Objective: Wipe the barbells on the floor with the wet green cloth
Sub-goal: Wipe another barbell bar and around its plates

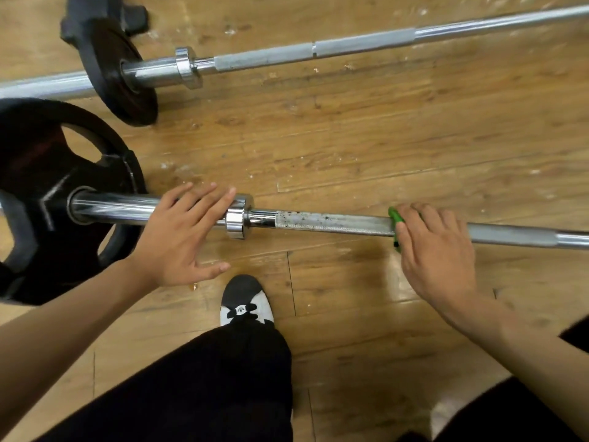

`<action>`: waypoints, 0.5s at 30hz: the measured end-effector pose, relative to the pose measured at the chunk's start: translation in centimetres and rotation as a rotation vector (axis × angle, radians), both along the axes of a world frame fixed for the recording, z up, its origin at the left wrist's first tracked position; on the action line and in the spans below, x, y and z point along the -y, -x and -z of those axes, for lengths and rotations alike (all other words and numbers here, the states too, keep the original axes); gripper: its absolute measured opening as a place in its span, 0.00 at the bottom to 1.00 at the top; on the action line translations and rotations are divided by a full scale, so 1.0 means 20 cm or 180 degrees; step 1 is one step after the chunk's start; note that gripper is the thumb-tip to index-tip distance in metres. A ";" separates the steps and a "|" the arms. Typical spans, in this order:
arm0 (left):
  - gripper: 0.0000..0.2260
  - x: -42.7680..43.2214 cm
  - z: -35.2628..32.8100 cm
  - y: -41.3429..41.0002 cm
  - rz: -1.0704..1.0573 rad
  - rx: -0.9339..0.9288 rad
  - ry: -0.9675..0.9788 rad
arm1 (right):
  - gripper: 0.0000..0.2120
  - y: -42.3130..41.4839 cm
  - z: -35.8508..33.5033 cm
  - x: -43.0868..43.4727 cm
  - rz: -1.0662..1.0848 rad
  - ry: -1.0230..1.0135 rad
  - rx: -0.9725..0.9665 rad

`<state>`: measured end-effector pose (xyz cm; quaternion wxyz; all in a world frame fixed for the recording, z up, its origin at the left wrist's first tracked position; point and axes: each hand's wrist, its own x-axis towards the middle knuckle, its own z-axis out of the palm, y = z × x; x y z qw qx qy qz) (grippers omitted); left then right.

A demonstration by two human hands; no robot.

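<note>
While the left hand (181, 237) lies flat, the right hand (436, 250) grips the green cloth (396, 216) beneath it.

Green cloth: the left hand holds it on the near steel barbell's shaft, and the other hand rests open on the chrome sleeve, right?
No. In the head view the right hand holds the green cloth on the near steel barbell's shaft; the left hand rests open on the chrome sleeve.

Gym: barbells (334, 223), plates (47, 193), wooden floor (350, 148)
</note>
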<state>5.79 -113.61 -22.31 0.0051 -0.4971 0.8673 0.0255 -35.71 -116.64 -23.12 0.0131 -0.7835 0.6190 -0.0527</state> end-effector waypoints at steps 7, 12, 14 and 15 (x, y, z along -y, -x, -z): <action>0.41 -0.12 -0.03 0.01 -0.0174 0.0021 -0.0277 | 0.19 -0.53 0.01 -0.11 -0.0012 -0.0114 0.0518; 0.40 -0.19 -0.07 0.01 -0.0210 0.0055 -0.0523 | 0.25 -0.93 -0.01 -0.19 -0.0709 -0.0487 0.0613; 0.38 -0.21 -0.09 0.01 -0.0185 0.0072 -0.0588 | 0.26 -0.94 -0.02 -0.19 -0.0965 -0.0609 0.0586; 0.37 -0.21 -0.10 0.01 -0.0173 0.0046 -0.0605 | 0.26 -0.89 -0.02 -0.19 -0.1077 -0.0659 0.0570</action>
